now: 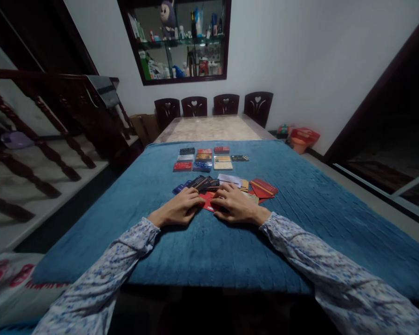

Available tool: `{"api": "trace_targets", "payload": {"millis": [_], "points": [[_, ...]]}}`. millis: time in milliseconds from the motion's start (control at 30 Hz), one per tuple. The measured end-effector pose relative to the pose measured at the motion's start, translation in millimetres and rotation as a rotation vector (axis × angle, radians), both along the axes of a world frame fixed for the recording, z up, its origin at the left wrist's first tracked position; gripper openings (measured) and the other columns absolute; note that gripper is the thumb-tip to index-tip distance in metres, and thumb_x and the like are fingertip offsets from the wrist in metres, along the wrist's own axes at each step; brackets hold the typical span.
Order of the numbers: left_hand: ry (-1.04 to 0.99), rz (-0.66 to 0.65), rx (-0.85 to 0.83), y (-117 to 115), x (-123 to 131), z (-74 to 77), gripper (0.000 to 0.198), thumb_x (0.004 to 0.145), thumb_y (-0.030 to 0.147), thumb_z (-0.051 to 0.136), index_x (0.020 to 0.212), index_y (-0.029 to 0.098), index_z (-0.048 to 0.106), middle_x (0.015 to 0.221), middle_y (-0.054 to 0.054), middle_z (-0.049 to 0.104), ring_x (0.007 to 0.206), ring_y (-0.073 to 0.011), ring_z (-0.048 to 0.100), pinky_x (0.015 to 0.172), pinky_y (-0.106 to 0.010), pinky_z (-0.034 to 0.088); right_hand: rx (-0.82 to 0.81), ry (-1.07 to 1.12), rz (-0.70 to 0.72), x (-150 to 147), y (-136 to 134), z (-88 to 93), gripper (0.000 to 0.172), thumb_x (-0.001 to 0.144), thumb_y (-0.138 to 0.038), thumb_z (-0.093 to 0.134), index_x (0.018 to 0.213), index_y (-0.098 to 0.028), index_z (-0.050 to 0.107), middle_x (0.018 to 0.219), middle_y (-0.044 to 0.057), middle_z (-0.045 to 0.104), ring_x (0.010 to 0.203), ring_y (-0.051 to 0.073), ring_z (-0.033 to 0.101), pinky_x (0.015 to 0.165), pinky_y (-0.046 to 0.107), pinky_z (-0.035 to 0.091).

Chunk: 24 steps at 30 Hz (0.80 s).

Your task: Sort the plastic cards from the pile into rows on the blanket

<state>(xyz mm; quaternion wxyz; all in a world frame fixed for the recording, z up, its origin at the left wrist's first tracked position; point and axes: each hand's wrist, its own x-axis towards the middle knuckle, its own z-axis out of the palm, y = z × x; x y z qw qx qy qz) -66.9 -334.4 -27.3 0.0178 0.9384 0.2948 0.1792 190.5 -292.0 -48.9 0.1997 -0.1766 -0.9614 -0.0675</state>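
A loose heap of plastic cards lies spread on the blue cloth in front of me. My left hand point(181, 205) rests at its left side, fingers bent and thumb apart, with fingertips touching a red card point(207, 202). Over the right part of the heap lies my right hand point(236, 204), its fingers curved and spread, also touching the red card. Beyond my fingers are fanned black cards point(204, 182), a blue card point(180, 187) and a white card point(229, 179). Red cards point(264, 187) overlap at the far right. My palms hide part of the heap.
Farther up the blue cloth point(132, 186), small card stacks stand in rows, including a red stack point(183, 166), a blue stack point(203, 166) and a cream stack point(223, 163). A single black card point(240, 158) lies at their right. Chairs point(226, 104) line the table's far end.
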Motion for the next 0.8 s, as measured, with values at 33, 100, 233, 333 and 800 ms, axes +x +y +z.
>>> {"api": "trace_targets", "payload": {"millis": [33, 100, 233, 333, 800], "points": [[0.005, 0.001, 0.007, -0.8, 0.5, 0.5, 0.023, 0.093, 0.015, 0.050, 0.109, 0.017, 0.065, 0.101, -0.011, 0.065, 0.098, -0.0236, 0.055, 0.092, -0.041, 0.049, 0.004, 0.002, 0.006, -0.3, -0.6, -0.4, 0.030, 0.094, -0.040, 0.061, 0.108, -0.018, 0.075, 0.101, 0.013, 0.070, 0.101, 0.027, 0.051, 0.088, 0.044, 0.038], [0.014, 0.005, 0.025, -1.8, 0.9, 0.9, 0.021, 0.092, 0.017, 0.052, 0.109, 0.017, 0.065, 0.098, -0.010, 0.064, 0.096, -0.0235, 0.054, 0.091, -0.040, 0.049, 0.010, 0.011, 0.020, -0.4, -1.7, -0.7, 0.028, 0.093, -0.038, 0.060, 0.108, -0.018, 0.074, 0.100, 0.013, 0.071, 0.100, 0.027, 0.051, 0.087, 0.043, 0.037], [0.021, 0.031, 0.047, -1.0, -1.7, 0.8, 0.025, 0.092, 0.023, 0.056, 0.115, 0.016, 0.064, 0.111, -0.013, 0.065, 0.109, -0.0264, 0.054, 0.100, -0.044, 0.045, -0.008, 0.020, 0.074, 0.7, -4.1, 1.9, 0.025, 0.094, -0.032, 0.058, 0.107, -0.018, 0.074, 0.104, 0.012, 0.073, 0.100, 0.026, 0.052, 0.086, 0.042, 0.037], [0.042, 0.046, 0.033, -0.3, -4.5, 2.1, 0.023, 0.093, 0.029, 0.058, 0.111, 0.017, 0.067, 0.113, -0.013, 0.065, 0.110, -0.0271, 0.055, 0.100, -0.045, 0.045, -0.054, 0.027, 0.101, 1.7, -6.0, 4.4, 0.025, 0.095, -0.031, 0.056, 0.108, -0.018, 0.073, 0.110, 0.012, 0.073, 0.102, 0.025, 0.053, 0.086, 0.040, 0.038], [0.135, -0.037, 0.110, -5.2, 1.2, 6.4, 0.021, 0.094, 0.023, 0.055, 0.080, 0.019, 0.068, 0.079, -0.007, 0.070, 0.088, -0.0214, 0.059, 0.088, -0.038, 0.047, -0.056, 0.109, 0.102, 5.0, -2.1, 1.7, 0.031, 0.100, -0.041, 0.053, 0.102, -0.018, 0.075, 0.099, 0.011, 0.073, 0.100, 0.025, 0.052, 0.090, 0.043, 0.038]]}}
